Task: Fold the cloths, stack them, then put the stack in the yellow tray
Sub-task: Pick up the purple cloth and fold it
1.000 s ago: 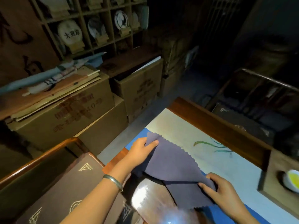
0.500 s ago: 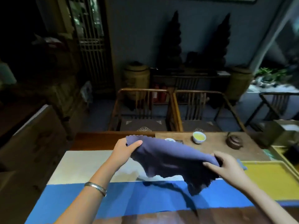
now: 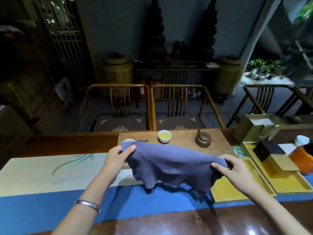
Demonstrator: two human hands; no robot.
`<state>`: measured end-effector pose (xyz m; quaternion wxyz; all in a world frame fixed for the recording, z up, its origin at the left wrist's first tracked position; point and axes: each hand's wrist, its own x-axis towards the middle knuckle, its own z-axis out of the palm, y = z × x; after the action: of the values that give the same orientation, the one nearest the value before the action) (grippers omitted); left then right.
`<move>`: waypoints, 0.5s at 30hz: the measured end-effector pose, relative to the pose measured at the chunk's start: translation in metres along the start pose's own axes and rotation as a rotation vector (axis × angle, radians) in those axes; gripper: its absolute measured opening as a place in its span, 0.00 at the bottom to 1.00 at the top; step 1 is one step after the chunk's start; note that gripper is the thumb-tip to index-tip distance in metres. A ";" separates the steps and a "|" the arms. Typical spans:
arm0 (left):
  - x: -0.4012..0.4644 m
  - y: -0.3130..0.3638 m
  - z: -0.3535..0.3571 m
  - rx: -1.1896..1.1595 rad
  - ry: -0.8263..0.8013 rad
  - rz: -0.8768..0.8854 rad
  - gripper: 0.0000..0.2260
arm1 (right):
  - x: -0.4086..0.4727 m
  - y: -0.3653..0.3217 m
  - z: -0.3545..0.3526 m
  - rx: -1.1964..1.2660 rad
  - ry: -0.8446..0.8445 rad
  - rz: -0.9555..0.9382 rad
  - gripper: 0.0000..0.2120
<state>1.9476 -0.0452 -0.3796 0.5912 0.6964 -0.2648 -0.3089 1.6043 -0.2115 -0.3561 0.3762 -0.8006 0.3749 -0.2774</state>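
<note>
A purple cloth [image 3: 169, 163] with zigzag edges hangs in the air above the table, stretched between both hands. My left hand [image 3: 118, 156] pinches its left corner, thumb on top. My right hand [image 3: 235, 168] grips its right corner, and the loose lower edge droops toward the blue runner [image 3: 67, 206]. The yellow tray [image 3: 237, 187] lies on the table just right of the cloth, partly under my right hand and the cloth's hanging corner. No other cloth shows.
A wooden tea board [image 3: 184, 141] behind the cloth carries a cup of yellow tea [image 3: 164, 136], a brown teapot [image 3: 203, 139] and a second cup [image 3: 128, 141]. Boxes [image 3: 269, 150] and an orange jar [image 3: 303, 156] crowd the right. Chairs [image 3: 149, 107] stand beyond the table.
The view swung from the left end of the table to the front. The cloth was lifted off the table and is now held up, spread between both hands, a bit nearer the tray.
</note>
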 end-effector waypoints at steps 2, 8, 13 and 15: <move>-0.007 -0.008 0.007 -0.036 -0.003 -0.041 0.06 | 0.000 0.011 -0.008 0.032 -0.014 0.012 0.13; -0.048 -0.036 0.005 0.022 -0.019 -0.119 0.10 | -0.027 0.026 -0.011 0.156 -0.123 0.120 0.09; -0.101 -0.062 0.003 0.137 -0.064 -0.139 0.13 | -0.073 0.043 0.003 0.221 -0.184 0.221 0.07; -0.116 -0.084 -0.001 0.160 -0.092 -0.182 0.10 | -0.092 0.057 0.012 0.201 -0.252 0.267 0.07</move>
<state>1.8717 0.0541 -0.4484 0.4904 0.7477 -0.2512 -0.3707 1.5389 -0.1575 -0.4238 0.5316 -0.7306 0.3982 -0.1585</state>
